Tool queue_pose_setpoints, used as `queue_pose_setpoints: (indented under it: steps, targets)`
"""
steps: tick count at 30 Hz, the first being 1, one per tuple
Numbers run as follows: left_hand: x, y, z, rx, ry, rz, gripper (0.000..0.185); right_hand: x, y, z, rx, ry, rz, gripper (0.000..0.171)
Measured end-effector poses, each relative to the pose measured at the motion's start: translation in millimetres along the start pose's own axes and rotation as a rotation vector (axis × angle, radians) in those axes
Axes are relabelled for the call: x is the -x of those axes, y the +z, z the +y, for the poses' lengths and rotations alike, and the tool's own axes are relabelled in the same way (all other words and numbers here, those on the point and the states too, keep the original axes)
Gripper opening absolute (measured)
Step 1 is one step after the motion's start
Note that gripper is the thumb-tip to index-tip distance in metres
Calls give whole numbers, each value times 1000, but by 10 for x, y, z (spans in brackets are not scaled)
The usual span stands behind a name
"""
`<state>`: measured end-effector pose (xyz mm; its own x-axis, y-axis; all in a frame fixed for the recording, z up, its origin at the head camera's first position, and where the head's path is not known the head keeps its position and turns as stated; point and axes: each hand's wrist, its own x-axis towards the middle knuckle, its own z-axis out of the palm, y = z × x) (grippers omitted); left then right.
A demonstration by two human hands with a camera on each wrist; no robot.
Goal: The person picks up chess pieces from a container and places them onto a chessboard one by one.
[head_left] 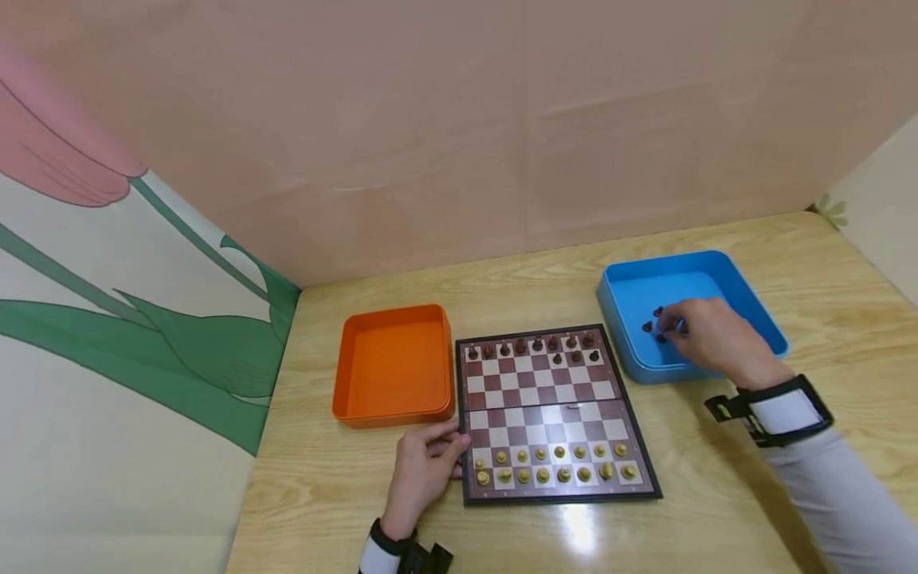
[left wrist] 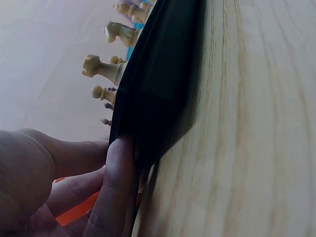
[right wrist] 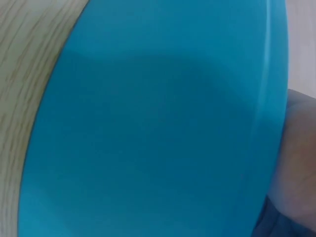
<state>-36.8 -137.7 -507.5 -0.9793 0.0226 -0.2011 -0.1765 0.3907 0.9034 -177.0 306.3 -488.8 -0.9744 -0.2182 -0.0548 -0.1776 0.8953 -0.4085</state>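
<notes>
Pink panels and a painted tulip wall close off the back of a pale wooden table (head_left: 717,494), and on it I see a folding chessboard (head_left: 552,414) flanked by an orange tray (head_left: 390,363) on its left and a blue tray (head_left: 746,295) on its right.

My left hand (head_left: 423,470) rests at the board's near left corner. From the left wrist view the fingers (left wrist: 116,182) lie fairly straight, pressed flat against the black edge of the board (left wrist: 158,89), steadying it rather than gripping. Cream pieces (head_left: 552,470) stand in two rows along the near side; a cream rook (left wrist: 101,68) and pawn show just above that edge.

My right hand (head_left: 710,339) sits inside the blue tray, fingers curled down among a few dark pieces (head_left: 654,325) lying on the tray floor. Fingertips touch that small cluster, but I cannot tell whether one is actually pinched. The right wrist view shows only the blue wall of the tray (right wrist: 148,123) close up.

Dark pieces (head_left: 534,347) fill the board's far row, with a few in the second row.
</notes>
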Motion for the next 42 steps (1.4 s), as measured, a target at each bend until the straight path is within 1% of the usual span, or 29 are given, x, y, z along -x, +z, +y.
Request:
queue_pose_setpoints:
  steps: [10,15,22,25,31,37,42]
  targets:
    - [25,-2,-8,-17,-8,15,33,-10,23,1,4,-14,9,12]
    - [43,-25,-16,-19,-18,26,34,-3,-20,-77,-7,-46,47,15]
    - [46,-63,-19,-28,-20,31,35,25,-150,-349,-45,-145,114,13]
    - [27,-58,-17,-22,-11,24,34,47,-196,-472,-62,-167,139,12]
    - [-5,-36,-11,-24,-4,11,34,78,-229,-725,-57,-252,206,10]
    - [-11,-22,-2,-14,-4,4,34,57,-230,-1048,-77,-274,189,11]
    - [-17,-5,1,-9,3,-3,34,13,-157,-1259,-111,-300,173,12]
